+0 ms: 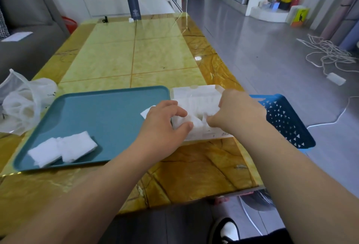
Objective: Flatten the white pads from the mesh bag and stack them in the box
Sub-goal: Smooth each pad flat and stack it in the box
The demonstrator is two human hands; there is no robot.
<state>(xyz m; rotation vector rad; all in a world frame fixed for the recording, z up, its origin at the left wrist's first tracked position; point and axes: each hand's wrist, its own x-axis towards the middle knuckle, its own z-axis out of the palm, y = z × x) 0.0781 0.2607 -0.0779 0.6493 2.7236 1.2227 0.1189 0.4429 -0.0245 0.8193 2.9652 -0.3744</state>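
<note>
A clear white box [196, 92] sits on the table to the right of a teal tray [93, 115]. Both hands are at the box's near end. My left hand [163, 123] curls its fingers and thumb round a white pad [186, 122] there. My right hand [233, 109] pinches the same pad from the right side. Several white pads stand packed in the box [196, 103]. Two more pads [62, 149] lie on the tray's front left. The white mesh bag [23, 100] slumps at the table's left edge.
A blue perforated basket [285, 121] hangs past the table's right edge, just behind my right arm. A dark flask [132, 1] stands at the far end. A grey sofa [25, 20] is on the left; loose cord [328, 55] lies on the floor at right.
</note>
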